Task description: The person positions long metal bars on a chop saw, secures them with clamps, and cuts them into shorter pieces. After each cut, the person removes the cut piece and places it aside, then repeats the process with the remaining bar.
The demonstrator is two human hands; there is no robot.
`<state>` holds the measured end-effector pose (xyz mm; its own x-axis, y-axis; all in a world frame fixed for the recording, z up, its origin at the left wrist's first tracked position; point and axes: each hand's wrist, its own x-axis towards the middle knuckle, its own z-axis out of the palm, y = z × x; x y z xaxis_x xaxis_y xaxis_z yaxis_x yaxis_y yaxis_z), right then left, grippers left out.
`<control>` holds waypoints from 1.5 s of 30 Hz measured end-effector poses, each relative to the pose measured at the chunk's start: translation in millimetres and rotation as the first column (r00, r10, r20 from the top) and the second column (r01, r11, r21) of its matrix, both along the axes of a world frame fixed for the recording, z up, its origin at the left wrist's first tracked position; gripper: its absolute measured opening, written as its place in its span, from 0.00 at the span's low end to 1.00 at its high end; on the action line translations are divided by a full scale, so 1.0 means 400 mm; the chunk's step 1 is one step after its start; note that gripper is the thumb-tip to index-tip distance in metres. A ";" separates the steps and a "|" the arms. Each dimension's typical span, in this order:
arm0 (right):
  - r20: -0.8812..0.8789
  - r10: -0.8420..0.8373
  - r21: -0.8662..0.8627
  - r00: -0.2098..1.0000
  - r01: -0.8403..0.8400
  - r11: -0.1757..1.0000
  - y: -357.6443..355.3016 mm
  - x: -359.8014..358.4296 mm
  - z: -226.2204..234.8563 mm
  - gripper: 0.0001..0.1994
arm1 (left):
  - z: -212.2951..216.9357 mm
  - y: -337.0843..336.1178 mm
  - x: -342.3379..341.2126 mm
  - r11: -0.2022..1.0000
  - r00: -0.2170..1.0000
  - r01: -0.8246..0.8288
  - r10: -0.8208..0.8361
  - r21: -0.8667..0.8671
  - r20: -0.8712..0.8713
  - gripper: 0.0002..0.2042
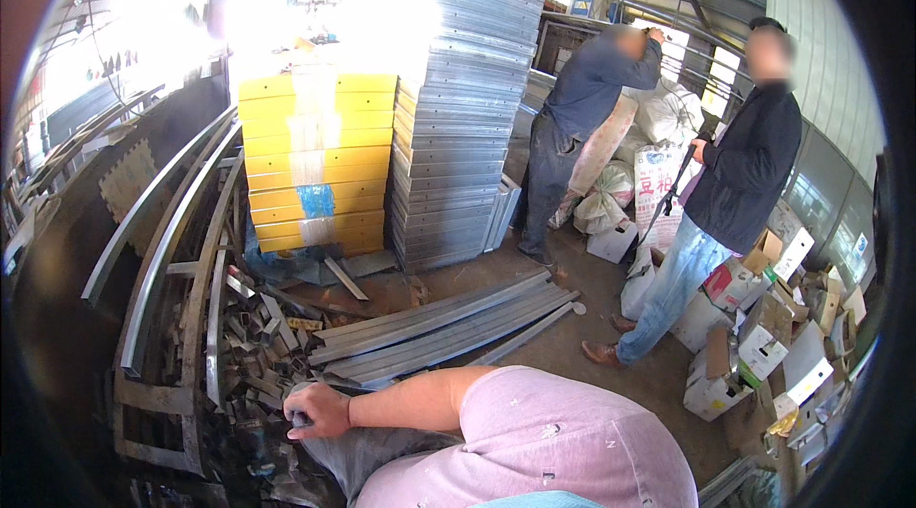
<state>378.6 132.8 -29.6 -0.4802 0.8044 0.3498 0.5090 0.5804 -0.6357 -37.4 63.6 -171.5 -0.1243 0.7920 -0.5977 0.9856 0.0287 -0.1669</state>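
Note:
My right hand (320, 411) rests on my bent knee in grey trousers (358, 456), its fingers curled closed. Whether anything is inside the curl cannot be made out. My bare forearm comes out of a pink short sleeve (558, 427). Just past the knee lies a heap of short metal offcuts (262, 331). Long grey metal profiles (444, 331) lie side by side on the floor beyond my forearm. My left hand is out of sight.
A yellow stack (320, 165) and a tall grey metal stack (458, 107) stand ahead. A person (592, 98) bends by white sacks (668, 112); another person (744, 165) holds a dark strap-like thing. Open cartons (763, 331) crowd the right, a metal frame (157, 398) the left.

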 end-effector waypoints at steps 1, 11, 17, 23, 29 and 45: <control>-0.004 0.002 0.001 1.000 -0.002 1.000 -0.002 0.002 -0.002 0.24 | -0.001 0.001 0.001 1.000 1.000 0.003 -0.003 -0.003 0.001 0.16; -0.011 0.004 0.024 1.000 -0.004 1.000 -0.002 -0.003 0.006 0.23 | 0.018 0.016 -0.001 1.000 1.000 -0.008 0.008 0.029 0.013 0.16; 0.005 0.008 0.000 1.000 -0.008 1.000 0.002 0.003 0.009 0.23 | 0.023 0.022 0.001 0.999 1.000 -0.016 0.015 0.039 0.023 0.17; -0.004 0.021 0.001 1.000 -0.021 1.000 0.004 0.000 0.007 0.22 | 0.030 0.025 0.001 0.999 0.999 -0.019 0.018 0.048 0.028 0.17; 0.000 0.013 0.047 1.000 -0.013 0.999 0.002 -0.003 0.006 0.22 | 0.032 0.021 0.001 0.998 0.999 -0.022 0.020 0.056 0.035 0.18; 0.001 0.024 0.025 1.000 -0.024 0.999 0.000 -0.008 0.016 0.21 | 0.032 0.016 0.007 0.995 0.997 -0.046 0.039 0.089 0.072 0.19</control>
<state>375.5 132.8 -23.4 -0.4993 0.7837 0.3694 0.4955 0.6080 -0.6203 -34.5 70.2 -158.6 -0.1194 0.8381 -0.5322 0.9923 0.0827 -0.0924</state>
